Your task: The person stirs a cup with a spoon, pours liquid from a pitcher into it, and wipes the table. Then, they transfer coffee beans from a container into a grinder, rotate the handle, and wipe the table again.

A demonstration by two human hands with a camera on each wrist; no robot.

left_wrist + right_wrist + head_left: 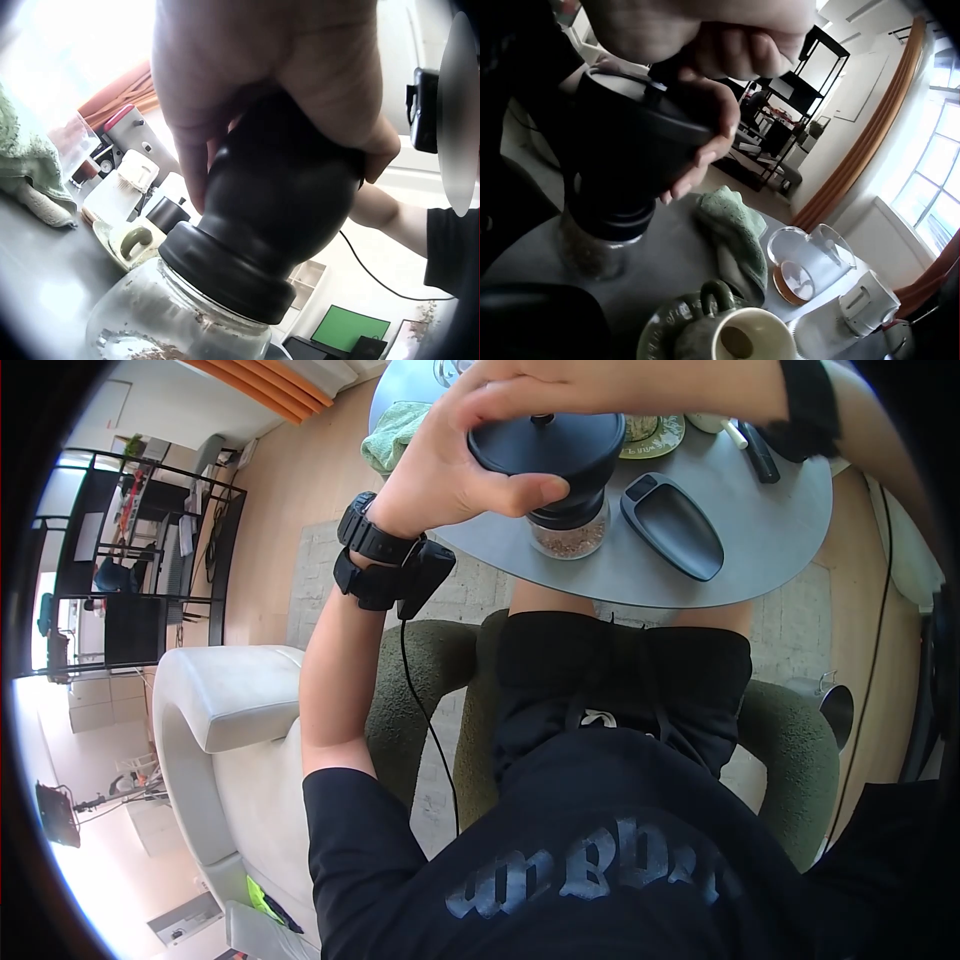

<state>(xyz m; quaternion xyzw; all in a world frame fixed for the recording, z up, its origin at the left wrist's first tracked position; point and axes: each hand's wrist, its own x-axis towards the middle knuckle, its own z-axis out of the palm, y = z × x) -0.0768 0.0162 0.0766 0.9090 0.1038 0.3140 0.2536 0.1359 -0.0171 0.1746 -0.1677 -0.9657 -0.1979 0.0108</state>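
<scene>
A black hand grinder [550, 450] with a clear jar [570, 540] of brownish bits below it stands near the table's edge. My left hand [430, 480] wraps round the black body [277, 195], thumb across its front in the head view; its fingers [712, 120] show on the far side in the right wrist view. Above the lid, my right hand [712, 34] has its fingers curled at the grinder's top; the crank handle inside them is mostly hidden.
On the grey table [660, 585] lie a black oval tray [675, 525] and a green cloth [735, 232]. A mug [754, 337] on a green plate, a clear pitcher [802, 262] and a white-lidded container [840, 322] stand beyond the grinder.
</scene>
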